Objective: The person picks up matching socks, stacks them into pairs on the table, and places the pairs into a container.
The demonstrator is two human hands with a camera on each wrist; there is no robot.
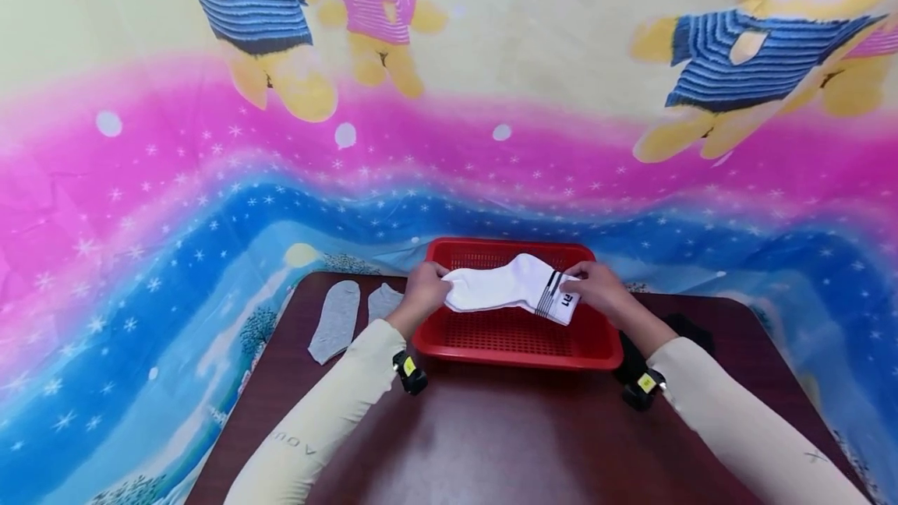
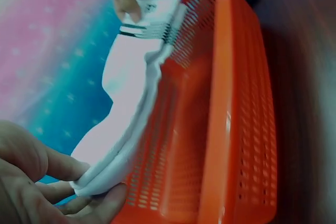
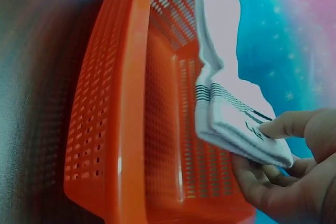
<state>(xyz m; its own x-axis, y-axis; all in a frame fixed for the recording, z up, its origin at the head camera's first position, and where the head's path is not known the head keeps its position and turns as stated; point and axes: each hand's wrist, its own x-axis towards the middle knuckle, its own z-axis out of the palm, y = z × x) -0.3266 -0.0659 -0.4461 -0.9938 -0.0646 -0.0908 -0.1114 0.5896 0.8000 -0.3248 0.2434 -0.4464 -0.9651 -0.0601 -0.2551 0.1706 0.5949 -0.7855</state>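
Note:
A pair of white socks (image 1: 491, 288), one laid over the other, is stretched level above a red plastic basket (image 1: 519, 359). Black stripes and dark lettering mark the cuffs. My left hand (image 1: 424, 291) pinches the toe end, thumb on top and fingers beneath, as the left wrist view shows. At the cuff end, my right hand (image 1: 596, 287) grips both layers between thumb and fingers. In the right wrist view the two cuffs (image 3: 247, 124) lie stacked, edges nearly even. Below them the slotted floor of the basket shows.
Left of the basket, a grey sock (image 1: 335, 322) lies flat on the dark brown table (image 1: 484, 443). Another grey sock (image 1: 383, 302) is partly hidden behind my left forearm. Something black (image 1: 691, 330) lies behind my right wrist. A patterned cloth (image 1: 491, 154) hangs behind the table.

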